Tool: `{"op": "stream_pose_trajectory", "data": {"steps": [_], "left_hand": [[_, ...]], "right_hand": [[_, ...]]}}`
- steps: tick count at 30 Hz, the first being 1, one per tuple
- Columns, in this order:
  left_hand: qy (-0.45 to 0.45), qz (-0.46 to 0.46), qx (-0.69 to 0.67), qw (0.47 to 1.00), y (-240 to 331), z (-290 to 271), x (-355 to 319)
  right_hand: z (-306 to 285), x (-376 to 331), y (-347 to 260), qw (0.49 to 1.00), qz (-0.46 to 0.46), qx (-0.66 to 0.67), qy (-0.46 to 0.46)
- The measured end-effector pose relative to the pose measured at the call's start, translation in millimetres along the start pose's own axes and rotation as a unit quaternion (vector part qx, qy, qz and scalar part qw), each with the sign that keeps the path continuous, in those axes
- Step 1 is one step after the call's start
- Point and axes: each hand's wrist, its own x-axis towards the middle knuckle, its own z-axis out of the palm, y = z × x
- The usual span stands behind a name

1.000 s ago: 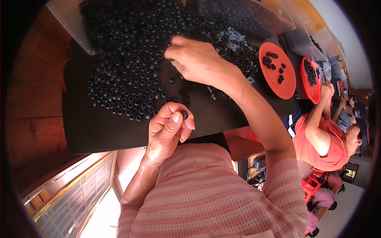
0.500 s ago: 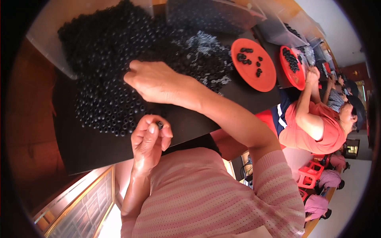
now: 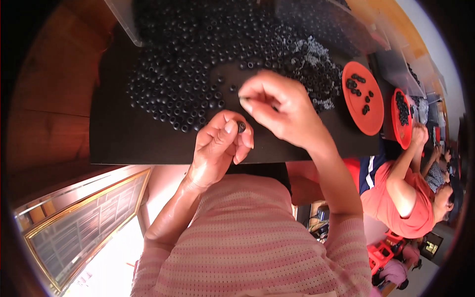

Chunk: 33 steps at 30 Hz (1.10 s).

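Note:
My left hand [image 3: 217,146] pinches a small black ring [image 3: 241,126] between thumb and forefinger, just above the near edge of a black work mat [image 3: 128,138]. My right hand [image 3: 277,106] hovers right beside it with a thin pale pin-like piece [image 3: 243,100] held at its fingertips, close to the ring. A large heap of small black rings [image 3: 198,64] covers the mat beyond both hands. A patch of small silvery metal parts [image 3: 311,54] lies at the heap's right side.
Two orange round dishes [image 3: 363,106] [image 3: 403,121] holding a few black rings stand at the right. Other people in orange shirts [image 3: 405,198] sit along the right. A clear bin [image 3: 123,22] stands at the far left; a wooden surface [image 3: 54,89] lies left of the mat.
My right hand has come back from the heap toward me and now meets the left hand. The left hand has kept the ring and lifted slightly. The camera view has shifted.

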Motion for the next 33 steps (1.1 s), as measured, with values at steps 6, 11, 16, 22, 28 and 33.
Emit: {"op": "stream_pose_trajectory", "data": {"steps": [6, 11, 16, 22, 28, 33], "left_hand": [[0.023, -0.015, 0.005, 1.0, 1, 2, -3], [0.023, -0.011, 0.046, 0.999, 1, 3, -5], [0.022, -0.018, 0.085, 0.996, 1, 8, -6], [0.019, -0.011, 0.11, 0.994, 1, 13, -4], [0.019, -0.023, 0.114, 0.993, -2, 16, -1], [-0.009, -0.022, 0.147, 0.989, -2, 18, 0]], "right_hand": [[4, -22, -13, 0.984, 0.049, 0.17, -0.002], [7, -38, -11, 0.993, 0.017, 0.116, 0.021], [7, -39, -8, 0.995, -0.028, 0.084, 0.051], [12, -41, -10, 0.991, -0.098, 0.025, 0.083], [10, -48, -10, 0.982, -0.156, -0.026, 0.106], [10, -54, -10, 0.978, -0.155, -0.045, 0.13]]}}
